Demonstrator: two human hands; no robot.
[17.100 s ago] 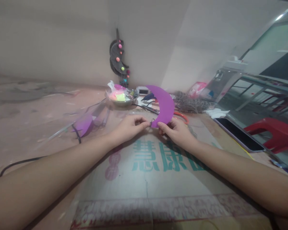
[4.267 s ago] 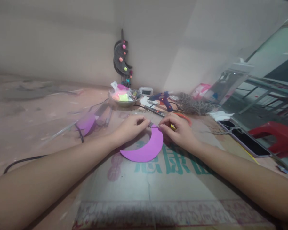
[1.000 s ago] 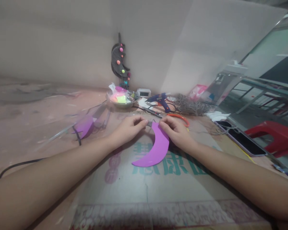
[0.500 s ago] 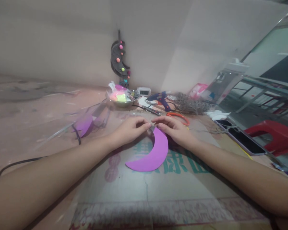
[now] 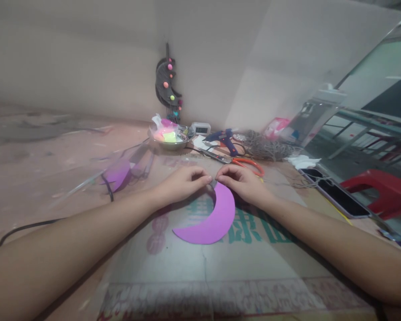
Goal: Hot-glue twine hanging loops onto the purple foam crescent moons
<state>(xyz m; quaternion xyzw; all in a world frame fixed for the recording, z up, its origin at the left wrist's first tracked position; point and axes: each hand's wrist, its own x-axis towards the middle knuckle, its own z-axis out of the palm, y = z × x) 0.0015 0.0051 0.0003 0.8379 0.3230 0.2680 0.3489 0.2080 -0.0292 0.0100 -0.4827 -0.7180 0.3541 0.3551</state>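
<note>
A purple foam crescent (image 5: 214, 220) lies flat on a cardboard sheet (image 5: 203, 258) with green print. My left hand (image 5: 182, 183) and my right hand (image 5: 242, 180) meet at the crescent's upper tip. Both pinch there with fingers closed, and a small dark bit shows between the fingertips, too small to name. Another purple foam piece (image 5: 118, 174) lies to the left inside clear plastic.
Behind the hands lie a metal bowl of bright pompoms (image 5: 170, 133), a blue glue gun (image 5: 223, 138), orange-handled scissors (image 5: 250, 165), a heap of grey twine (image 5: 267, 147) and a small clock (image 5: 201, 128). A dark decorated crescent (image 5: 167, 87) hangs in the corner. A phone (image 5: 334, 194) and red stool (image 5: 384, 189) are at right.
The crescent, held upright earlier, now lies flat on the cardboard. Over the last second it swung slightly leftward while both hands stayed pinched at its upper tip.
</note>
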